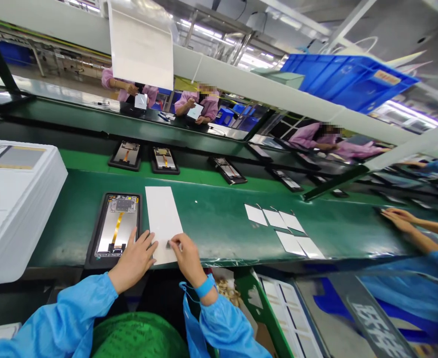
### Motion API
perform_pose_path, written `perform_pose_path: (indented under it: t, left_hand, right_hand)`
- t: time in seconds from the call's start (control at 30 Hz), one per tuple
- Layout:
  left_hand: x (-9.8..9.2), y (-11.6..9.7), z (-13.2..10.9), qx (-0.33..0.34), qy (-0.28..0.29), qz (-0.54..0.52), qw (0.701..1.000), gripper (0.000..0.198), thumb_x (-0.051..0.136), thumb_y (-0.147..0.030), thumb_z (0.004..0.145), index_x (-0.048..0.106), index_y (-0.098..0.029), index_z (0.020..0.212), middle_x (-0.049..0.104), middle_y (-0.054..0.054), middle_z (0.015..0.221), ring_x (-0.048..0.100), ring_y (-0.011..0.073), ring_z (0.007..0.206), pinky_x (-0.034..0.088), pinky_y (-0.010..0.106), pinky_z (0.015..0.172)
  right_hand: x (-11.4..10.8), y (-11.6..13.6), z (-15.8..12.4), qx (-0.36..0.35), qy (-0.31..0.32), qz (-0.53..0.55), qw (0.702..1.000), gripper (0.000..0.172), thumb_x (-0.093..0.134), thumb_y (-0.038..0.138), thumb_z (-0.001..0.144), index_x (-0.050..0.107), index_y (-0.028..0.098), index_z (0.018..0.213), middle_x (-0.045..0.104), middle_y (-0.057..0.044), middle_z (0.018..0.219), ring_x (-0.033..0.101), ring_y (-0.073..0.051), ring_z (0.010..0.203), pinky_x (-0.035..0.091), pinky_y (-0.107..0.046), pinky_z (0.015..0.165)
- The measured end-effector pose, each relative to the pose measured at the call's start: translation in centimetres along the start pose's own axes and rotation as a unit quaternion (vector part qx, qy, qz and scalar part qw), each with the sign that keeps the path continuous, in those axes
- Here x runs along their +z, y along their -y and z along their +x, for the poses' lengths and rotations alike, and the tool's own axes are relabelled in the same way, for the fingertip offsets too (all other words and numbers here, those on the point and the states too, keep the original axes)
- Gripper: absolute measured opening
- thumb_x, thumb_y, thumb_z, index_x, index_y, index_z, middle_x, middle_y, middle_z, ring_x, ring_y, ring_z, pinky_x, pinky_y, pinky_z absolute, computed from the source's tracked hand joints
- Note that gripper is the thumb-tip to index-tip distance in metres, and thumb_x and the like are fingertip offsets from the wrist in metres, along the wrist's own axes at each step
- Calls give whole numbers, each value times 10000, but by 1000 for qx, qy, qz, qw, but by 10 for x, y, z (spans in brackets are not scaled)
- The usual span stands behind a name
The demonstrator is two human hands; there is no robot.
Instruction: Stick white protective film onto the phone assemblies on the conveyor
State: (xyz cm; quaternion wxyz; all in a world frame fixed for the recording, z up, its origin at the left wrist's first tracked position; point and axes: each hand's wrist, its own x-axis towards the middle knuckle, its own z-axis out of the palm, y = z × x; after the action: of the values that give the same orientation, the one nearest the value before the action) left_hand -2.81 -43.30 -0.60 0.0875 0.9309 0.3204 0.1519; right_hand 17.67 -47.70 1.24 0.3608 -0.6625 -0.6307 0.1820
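In the head view a long white sheet [162, 211] lies on the green bench. My right hand [189, 259], with a blue band at its wrist, pinches a small dark piece [168, 244] against or just above the sheet's near part; its kind is too small to make out. Fingers apart, my left hand [134, 259] rests at the sheet's left edge, between it and an opened tablet [107, 233]. The tablet sits in a black tray and shows a circuit board [124, 204] at the top and an orange ribbon cable [118, 226] down its middle.
White trays [21, 209] are stacked at left. Several flat white pieces with dark strips [273, 219] lie to the right. More opened tablets [164, 160] line the green strip behind. A co-worker's hands [399, 217] are at far right; other people sit opposite. A blue bin [338, 79] hangs overhead.
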Motion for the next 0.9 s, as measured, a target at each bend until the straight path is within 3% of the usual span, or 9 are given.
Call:
perform_pose_path:
  t: [0.1, 0.2, 0.3, 0.43, 0.53, 0.63, 0.9]
  left_hand:
    - [-2, -3, 2, -7, -1, -11, 1000, 429, 590, -288, 913, 555, -194, 1330, 535, 157, 1423, 426, 320, 1375, 182, 622, 1176]
    - [-12, -3, 0, -2, -15, -37, 999, 421, 583, -290, 913, 554, -188, 1321, 548, 153, 1401, 433, 314, 1368, 190, 616, 1180]
    - [-32, 9, -10, -4, -53, -44, 998, 385, 499, -221, 940, 554, -187, 1320, 561, 135, 1381, 430, 293, 1367, 184, 596, 1193]
    - [-54, 50, -32, -86, -102, -9, 991, 406, 396, -87, 927, 599, -192, 1262, 601, 122, 1297, 479, 262, 1293, 228, 560, 1180]
    - [-56, 84, -44, -145, -118, 25, 982, 432, 402, -51, 906, 608, -194, 1257, 610, 124, 1264, 492, 276, 1246, 271, 571, 1144]
    - [-50, 104, -47, -158, -109, 42, 980, 432, 416, -34, 892, 617, -183, 1244, 594, 132, 1287, 476, 291, 1246, 286, 580, 1125]
    - [-49, 114, -41, -149, -101, 29, 983, 455, 422, -22, 877, 604, -186, 1260, 570, 130, 1303, 450, 284, 1248, 284, 569, 1125]
  right_hand:
    - [-11, 10, 25, 48, -17, 98, 994, 142, 603, 321, 895, 600, 200, 821, 630, -6, 750, 571, -161, 677, 471, -293, 679]
    - [-4, 28, 64, 49, -4, 185, 981, 191, 672, 353, 828, 573, 200, 885, 651, -3, 765, 619, -160, 710, 490, -285, 689]
    - [27, 50, 104, 21, 52, 216, 975, 248, 686, 321, 788, 535, 209, 950, 655, 17, 750, 642, -154, 709, 496, -277, 678]
    - [83, 68, 141, 1, 136, 198, 971, 200, 665, 251, 763, 527, 217, 904, 644, 46, 703, 632, -136, 661, 498, -269, 662]
    - [117, 70, 154, 22, 176, 179, 968, 193, 649, 198, 762, 513, 229, 897, 646, 58, 689, 642, -134, 635, 512, -262, 634]
    - [135, 68, 159, 38, 193, 157, 968, 196, 644, 175, 767, 504, 239, 889, 644, 66, 679, 650, -138, 625, 518, -256, 602]
    - [139, 71, 160, 32, 198, 106, 974, 187, 649, 155, 783, 511, 237, 878, 636, 64, 690, 656, -142, 647, 503, -259, 630]
